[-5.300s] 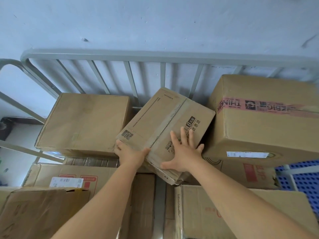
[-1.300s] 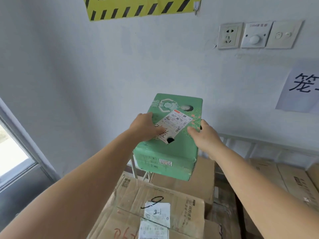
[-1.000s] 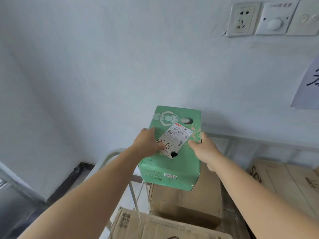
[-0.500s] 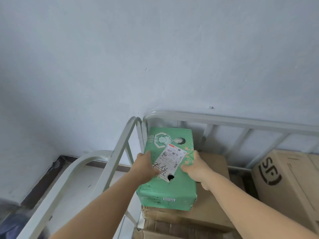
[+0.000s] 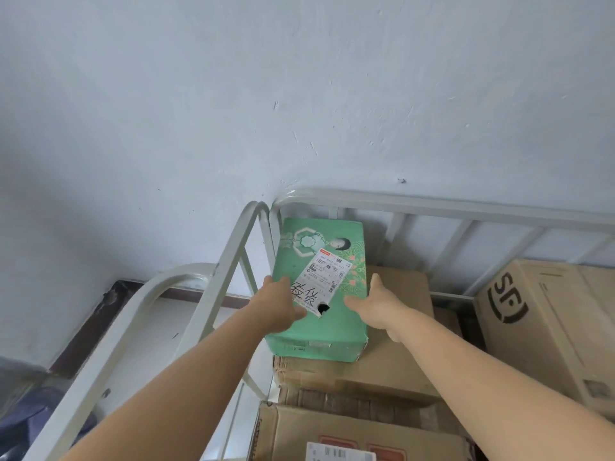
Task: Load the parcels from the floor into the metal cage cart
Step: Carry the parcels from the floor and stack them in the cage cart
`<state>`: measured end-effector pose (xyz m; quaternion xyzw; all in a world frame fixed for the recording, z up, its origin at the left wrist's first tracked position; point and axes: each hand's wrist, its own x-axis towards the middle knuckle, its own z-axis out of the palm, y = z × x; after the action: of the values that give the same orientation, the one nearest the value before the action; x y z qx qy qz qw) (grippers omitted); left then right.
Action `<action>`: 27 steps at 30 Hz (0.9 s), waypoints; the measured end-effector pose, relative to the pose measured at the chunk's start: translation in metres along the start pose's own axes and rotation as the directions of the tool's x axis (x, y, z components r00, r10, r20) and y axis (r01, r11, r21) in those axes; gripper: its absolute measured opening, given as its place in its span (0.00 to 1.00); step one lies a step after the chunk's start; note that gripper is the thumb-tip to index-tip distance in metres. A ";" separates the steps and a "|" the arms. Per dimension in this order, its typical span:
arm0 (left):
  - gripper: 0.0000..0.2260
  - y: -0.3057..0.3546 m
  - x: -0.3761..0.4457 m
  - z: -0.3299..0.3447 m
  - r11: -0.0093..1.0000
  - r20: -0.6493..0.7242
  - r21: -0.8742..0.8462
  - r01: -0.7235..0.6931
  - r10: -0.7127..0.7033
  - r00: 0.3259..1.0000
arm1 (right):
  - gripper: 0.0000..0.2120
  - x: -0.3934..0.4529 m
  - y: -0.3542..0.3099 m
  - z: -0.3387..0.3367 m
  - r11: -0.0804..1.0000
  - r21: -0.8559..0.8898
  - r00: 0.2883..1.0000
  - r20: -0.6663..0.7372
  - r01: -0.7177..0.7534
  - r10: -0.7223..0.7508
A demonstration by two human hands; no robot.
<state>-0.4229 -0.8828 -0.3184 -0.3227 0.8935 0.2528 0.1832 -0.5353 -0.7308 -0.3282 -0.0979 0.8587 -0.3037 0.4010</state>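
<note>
A green parcel [image 5: 320, 235] with a white shipping label lies flat on a brown carton [image 5: 396, 364] in the back left corner of the metal cage cart [image 5: 432, 207]. Its far end is close to the cart's back rail and its left side runs along the corner post. My left hand [image 5: 278, 302] grips the parcel's near left edge, with the palm over the top. My right hand [image 5: 377, 302] holds the near right side, thumb pointing up. The fingers of both hands are partly hidden behind the parcel.
A large carton with an SF logo [image 5: 549, 327] stands to the right inside the cart. Another labelled carton [image 5: 332, 434] lies lower in front. The cart's left side rail [image 5: 213, 294] slants down beside my left arm. A pale wall stands right behind the cart.
I carried the green parcel over and lowered it into the cart's back left corner; it now rests on the brown carton. Both hands stay on it.
</note>
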 end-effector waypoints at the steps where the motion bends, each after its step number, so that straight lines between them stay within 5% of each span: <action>1: 0.24 0.001 -0.010 -0.002 1.000 0.028 0.006 -0.019 0.019 0.999 | 0.43 -0.011 0.002 -0.002 1.000 -0.007 1.000 0.002 0.000 0.000; 6: 0.34 0.006 -0.087 -0.016 0.996 0.145 0.030 -0.083 0.078 0.986 | 0.41 -0.080 0.018 -0.013 0.999 0.005 0.999 -0.005 0.043 -0.043; 15: 0.33 -0.005 -0.210 -0.008 0.982 0.182 0.063 -0.178 0.164 0.969 | 0.41 -0.217 0.080 -0.014 0.995 -0.002 0.993 -0.067 0.099 -0.099; 23: 0.42 -0.038 -0.246 0.029 0.998 -0.001 0.024 -0.054 0.054 0.999 | 0.48 -0.304 0.143 0.017 0.995 0.089 0.979 -0.202 0.053 -0.034; 27: 0.39 -0.044 -0.255 0.036 0.993 -0.075 -0.107 -0.042 0.034 0.997 | 0.33 -0.326 0.171 0.040 0.988 0.152 0.983 -0.173 -0.034 0.060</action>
<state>-0.2026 -0.7682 -0.2371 -0.3243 0.8905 0.2924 0.1279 -0.2773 -0.4780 -0.2452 -0.0200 0.8679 -0.3648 0.3365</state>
